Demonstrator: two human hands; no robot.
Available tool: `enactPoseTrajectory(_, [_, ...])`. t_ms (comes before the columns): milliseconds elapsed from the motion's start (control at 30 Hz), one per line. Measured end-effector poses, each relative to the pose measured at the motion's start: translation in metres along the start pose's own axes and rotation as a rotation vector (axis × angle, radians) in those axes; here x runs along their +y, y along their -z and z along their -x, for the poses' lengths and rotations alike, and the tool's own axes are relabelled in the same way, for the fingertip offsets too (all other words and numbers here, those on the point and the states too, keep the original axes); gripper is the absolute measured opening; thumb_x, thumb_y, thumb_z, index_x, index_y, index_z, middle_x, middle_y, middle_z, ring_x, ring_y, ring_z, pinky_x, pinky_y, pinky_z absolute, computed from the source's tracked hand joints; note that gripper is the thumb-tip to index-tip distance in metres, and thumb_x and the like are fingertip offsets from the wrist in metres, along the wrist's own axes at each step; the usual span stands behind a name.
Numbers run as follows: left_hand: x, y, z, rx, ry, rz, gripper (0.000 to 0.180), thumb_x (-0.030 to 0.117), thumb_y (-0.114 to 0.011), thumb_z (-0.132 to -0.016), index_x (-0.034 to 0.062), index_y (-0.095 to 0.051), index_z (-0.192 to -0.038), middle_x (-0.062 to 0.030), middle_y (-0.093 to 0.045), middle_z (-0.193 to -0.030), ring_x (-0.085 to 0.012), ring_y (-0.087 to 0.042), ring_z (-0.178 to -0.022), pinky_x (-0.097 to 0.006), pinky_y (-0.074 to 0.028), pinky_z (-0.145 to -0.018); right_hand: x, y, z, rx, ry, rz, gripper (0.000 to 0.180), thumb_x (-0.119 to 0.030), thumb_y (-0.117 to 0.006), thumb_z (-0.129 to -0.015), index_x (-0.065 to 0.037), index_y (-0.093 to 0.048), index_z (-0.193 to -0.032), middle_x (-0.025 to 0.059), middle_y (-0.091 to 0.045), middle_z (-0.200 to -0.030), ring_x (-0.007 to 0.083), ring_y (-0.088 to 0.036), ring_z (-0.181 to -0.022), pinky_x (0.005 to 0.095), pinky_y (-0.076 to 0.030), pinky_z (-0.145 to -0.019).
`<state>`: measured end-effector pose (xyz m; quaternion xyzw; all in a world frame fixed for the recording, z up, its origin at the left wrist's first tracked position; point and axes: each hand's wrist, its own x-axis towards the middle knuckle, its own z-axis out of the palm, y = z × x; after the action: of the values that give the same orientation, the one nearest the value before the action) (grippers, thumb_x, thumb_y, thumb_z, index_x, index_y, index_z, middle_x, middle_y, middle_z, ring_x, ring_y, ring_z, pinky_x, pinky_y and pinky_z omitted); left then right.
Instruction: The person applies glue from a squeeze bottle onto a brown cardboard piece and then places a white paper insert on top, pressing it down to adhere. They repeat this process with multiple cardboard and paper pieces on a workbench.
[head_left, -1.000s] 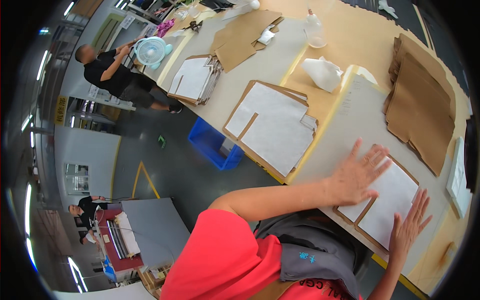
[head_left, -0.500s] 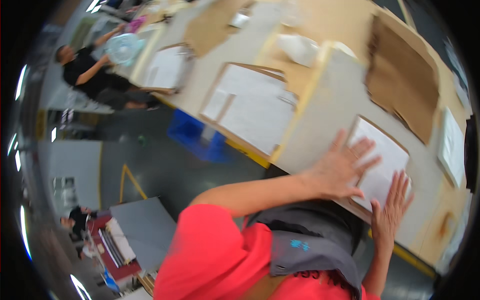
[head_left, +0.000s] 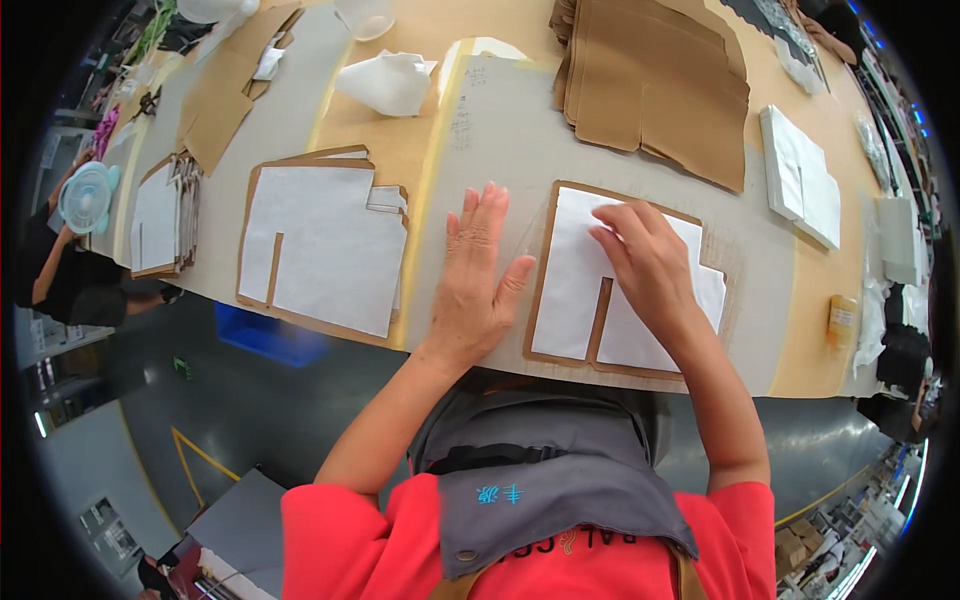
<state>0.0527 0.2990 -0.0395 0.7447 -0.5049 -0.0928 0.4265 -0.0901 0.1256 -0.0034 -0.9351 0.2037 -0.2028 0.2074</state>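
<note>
In front of me lies a notched brown cardboard piece [head_left: 598, 330] with a white sheet [head_left: 570, 290] covering most of its face. A narrow slot in the white shows brown. Over the sheet's upper part is my right hand [head_left: 648, 262], fingers bent and thumb drawn close to the index finger; anything between the tips is too small to make out. My left hand [head_left: 474, 285] is stretched out beside the piece, on the grey worktop, thumb apart, holding nothing. A faint clear edge shows between that hand and the cardboard.
Left of my hands sits a stack of white-faced cardboard pieces [head_left: 325, 250]; another stack [head_left: 155, 220] stands farther left. Brown cardboard sheets [head_left: 650, 90] are piled beyond. White sheets [head_left: 815, 190] and a small yellowish container [head_left: 840, 318] lie right. A blue bin [head_left: 265, 335] is below the table.
My view has swung round. My left hand has moved off the white sheet onto the worktop at its left. My right hand, flat before at the sheet's edge, is now bent over its upper part.
</note>
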Motion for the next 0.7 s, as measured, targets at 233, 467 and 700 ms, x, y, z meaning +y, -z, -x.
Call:
enactPoseTrajectory(233, [-0.002,0.002,-0.002,0.055,0.034,0.050,0.058,0.018,-0.058,-0.101,0.0015,-0.035,-0.151,-0.0172,-0.039,-0.156,-0.0377,-0.028,-0.149,-0.049,-0.021,-0.121,0.005,-0.019,-0.026,-0.096,0.122,0.258,0.007,-0.004,-0.067,-0.086,-0.002,-0.060,-0.087,0.0116,-0.056,-0.080,0.0270,-0.060,-0.077,0.0377,-0.052,-0.069])
enactPoseTrajectory(467, [0.000,-0.003,-0.011,0.007,0.023,0.073,0.043,0.011,-0.056,-0.100,0.0049,-0.050,-0.143,-0.0163,-0.039,-0.156,-0.0367,-0.030,-0.148,-0.050,-0.022,-0.121,0.018,-0.018,-0.026,-0.036,0.187,0.135,0.013,0.002,-0.069,-0.078,-0.003,-0.060,-0.086,0.0098,-0.057,-0.080,0.0247,-0.060,-0.075,0.0359,-0.052,-0.066])
enactPoseTrajectory(700, [0.002,-0.010,-0.026,-0.049,-0.036,0.010,0.040,-0.001,-0.053,-0.094,0.0068,-0.059,-0.133,-0.0171,-0.039,-0.155,-0.0382,-0.029,-0.148,-0.055,-0.024,-0.119,0.025,-0.017,-0.019,0.043,0.248,0.035,0.024,0.008,-0.073,-0.072,-0.003,-0.061,-0.089,0.0081,-0.062,-0.086,0.0238,-0.062,-0.078,0.0344,-0.054,-0.066])
